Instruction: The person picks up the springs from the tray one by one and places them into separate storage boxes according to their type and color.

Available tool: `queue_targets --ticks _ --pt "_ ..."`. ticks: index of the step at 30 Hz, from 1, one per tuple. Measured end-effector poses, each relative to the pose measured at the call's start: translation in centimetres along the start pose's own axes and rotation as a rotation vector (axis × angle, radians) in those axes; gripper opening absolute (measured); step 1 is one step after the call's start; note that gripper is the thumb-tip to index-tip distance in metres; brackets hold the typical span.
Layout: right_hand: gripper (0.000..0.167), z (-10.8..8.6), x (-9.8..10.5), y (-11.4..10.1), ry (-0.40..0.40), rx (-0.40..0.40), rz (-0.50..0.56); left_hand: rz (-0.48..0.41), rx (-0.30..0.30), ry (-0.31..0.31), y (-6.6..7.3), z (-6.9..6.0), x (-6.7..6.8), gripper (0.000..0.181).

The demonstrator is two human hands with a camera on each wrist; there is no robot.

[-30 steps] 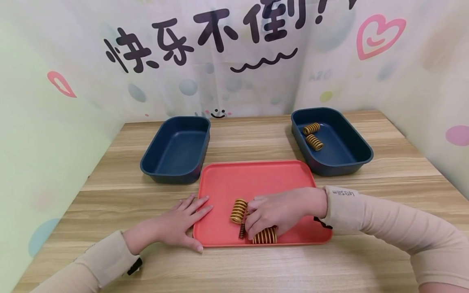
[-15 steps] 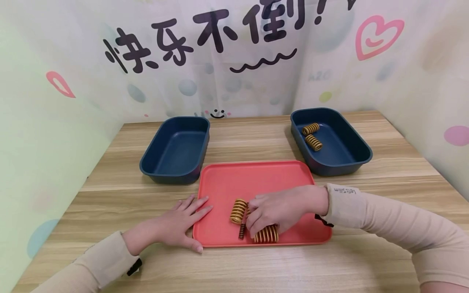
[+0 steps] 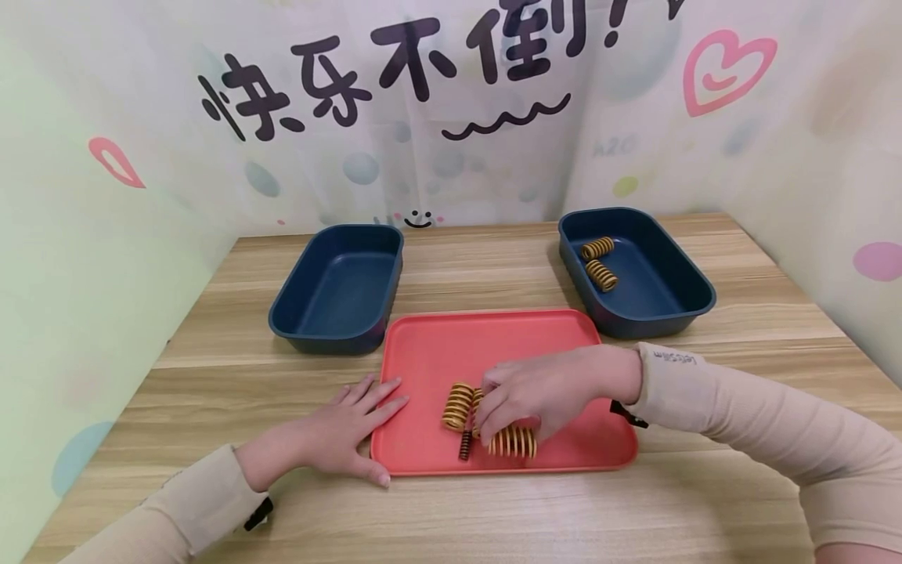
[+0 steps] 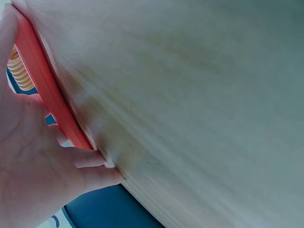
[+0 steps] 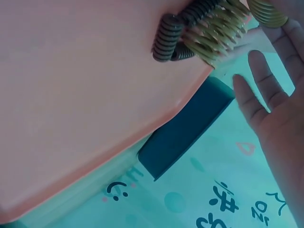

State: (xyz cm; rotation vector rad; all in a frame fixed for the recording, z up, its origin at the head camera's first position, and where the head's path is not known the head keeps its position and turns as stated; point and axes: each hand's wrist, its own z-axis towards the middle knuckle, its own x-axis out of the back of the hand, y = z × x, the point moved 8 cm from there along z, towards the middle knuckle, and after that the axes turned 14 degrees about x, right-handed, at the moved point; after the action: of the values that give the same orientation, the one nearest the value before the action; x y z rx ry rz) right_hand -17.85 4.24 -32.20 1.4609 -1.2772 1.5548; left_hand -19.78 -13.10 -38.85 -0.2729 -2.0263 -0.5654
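My right hand point(image 3: 543, 392) pinches a thick yellow coil spring point(image 3: 513, 442) over the near part of the red tray point(image 3: 423, 345). That spring point(image 5: 267, 13) also shows at the top of the right wrist view, against the fingers. Left of the hand lies another yellow spring point(image 3: 458, 406), with a further one point(image 3: 478, 399) partly hidden behind the fingers. A small dark spring point(image 3: 465, 445) lies by them; several dark springs point(image 5: 167, 38) appear in the right wrist view. My left hand point(image 3: 334, 439) rests with fingers spread on the table and the tray's left rim.
A dark blue bin point(image 3: 338, 341) stands behind the tray at the left. Another blue bin point(image 3: 655, 319) at the back right contains two yellow springs point(image 3: 599, 262). The wooden table point(image 3: 493, 517) ends at a printed cloth backdrop point(image 3: 493, 180).
My right hand has shifted slightly right and away from the tray's near rim, raising the yellow spring a little. The left hand stays where it was.
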Motion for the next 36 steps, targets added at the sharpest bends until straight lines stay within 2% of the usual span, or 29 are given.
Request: queue_targets --ticks 8,26,36 --pt "0.044 -0.9 1.0 0.3 0.048 -0.018 0.028 -0.005 0.009 -0.006 -0.1 0.0 0.0 0.098" --pt "0.046 -3.0 2.4 1.1 0.033 -0.131 0.046 -0.009 0.002 -0.003 0.1 -0.1 0.1 0.097" --pt "0.045 -4.3 3.4 1.7 0.066 -0.173 0.032 -0.008 0.010 -0.009 -0.1 0.0 0.0 0.097"
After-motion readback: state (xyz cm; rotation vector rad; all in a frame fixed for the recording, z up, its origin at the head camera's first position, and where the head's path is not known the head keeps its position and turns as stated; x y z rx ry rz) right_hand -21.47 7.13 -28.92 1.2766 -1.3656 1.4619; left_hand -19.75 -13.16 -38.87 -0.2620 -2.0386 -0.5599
